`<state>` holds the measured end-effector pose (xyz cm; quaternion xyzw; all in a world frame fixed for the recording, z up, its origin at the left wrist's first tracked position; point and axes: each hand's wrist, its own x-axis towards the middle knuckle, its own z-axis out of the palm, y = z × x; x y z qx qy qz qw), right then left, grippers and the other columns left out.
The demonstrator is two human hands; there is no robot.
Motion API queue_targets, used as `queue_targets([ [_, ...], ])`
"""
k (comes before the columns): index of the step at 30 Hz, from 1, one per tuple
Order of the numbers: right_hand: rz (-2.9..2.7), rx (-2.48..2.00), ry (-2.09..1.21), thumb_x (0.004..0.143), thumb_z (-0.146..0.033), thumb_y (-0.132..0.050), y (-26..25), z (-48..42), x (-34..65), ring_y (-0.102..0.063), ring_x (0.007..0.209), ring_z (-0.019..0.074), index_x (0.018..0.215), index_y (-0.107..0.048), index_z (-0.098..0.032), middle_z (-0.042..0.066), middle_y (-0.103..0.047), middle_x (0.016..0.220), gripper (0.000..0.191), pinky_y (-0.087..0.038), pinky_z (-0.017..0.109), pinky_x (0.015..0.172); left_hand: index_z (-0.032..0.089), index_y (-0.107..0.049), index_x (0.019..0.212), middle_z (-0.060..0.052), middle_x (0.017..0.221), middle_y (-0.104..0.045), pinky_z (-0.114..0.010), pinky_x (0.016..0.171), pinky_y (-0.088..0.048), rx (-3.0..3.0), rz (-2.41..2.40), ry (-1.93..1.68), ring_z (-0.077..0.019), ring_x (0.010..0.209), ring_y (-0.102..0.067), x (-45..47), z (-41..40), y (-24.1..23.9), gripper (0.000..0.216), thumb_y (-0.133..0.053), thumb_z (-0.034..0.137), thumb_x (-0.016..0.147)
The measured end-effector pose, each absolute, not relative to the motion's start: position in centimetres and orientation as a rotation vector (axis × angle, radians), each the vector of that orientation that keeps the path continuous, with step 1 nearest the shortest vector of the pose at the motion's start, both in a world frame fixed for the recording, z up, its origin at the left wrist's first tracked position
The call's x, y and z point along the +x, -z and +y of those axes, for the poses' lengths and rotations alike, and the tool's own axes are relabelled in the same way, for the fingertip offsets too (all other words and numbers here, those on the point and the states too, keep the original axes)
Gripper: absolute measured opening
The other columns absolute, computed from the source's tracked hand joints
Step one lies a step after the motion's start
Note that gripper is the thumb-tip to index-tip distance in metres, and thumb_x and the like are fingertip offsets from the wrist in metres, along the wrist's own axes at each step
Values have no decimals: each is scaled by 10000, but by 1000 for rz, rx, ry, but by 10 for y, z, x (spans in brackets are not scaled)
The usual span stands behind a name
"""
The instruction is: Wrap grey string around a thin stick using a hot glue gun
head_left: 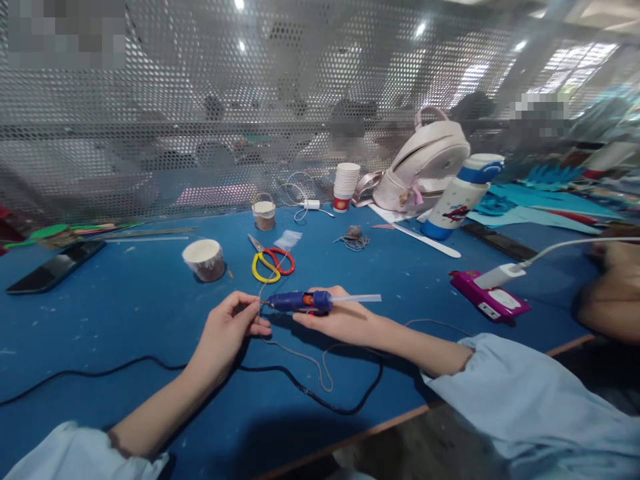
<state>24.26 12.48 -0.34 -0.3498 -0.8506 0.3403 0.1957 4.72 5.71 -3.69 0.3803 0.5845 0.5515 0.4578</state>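
My right hand [345, 321] is wrapped round a blue hot glue gun [287, 302], its nozzle pointing left. A clear glue stick [357, 298] protrudes from the back of it. Between the fingertips of my left hand [225, 328] is a thin grey cord [300, 357], pinched right by the nozzle. From there the cord trails in loops over the blue table [125, 320]. Scissors [274, 265] with one yellow and one red handle lie just beyond the nozzle. A white and brown cup [203, 260] stands beyond my left hand.
A black cable [300, 387] crosses the table in front. Farther back are a smaller cup [264, 215], a ball of grey cord [354, 237], stacked paper cups [346, 187], a backpack [425, 167] and a bottle [460, 200]. A pink power bank [490, 297] sits right, beside another person's arm.
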Motion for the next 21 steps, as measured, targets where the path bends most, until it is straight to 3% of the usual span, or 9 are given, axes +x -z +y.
queue_targets([
  [21,-2405,-985,-1025,775,-366,-578,-1,123,242,-419,523,86,695,-617,-130,1,-565,611,252,-291,214,473,144,-571,847,-1,576,-668,-259,586,-539,926,1478,-1346,-147,533,-658,49,57,35,254,-686,319,703],
])
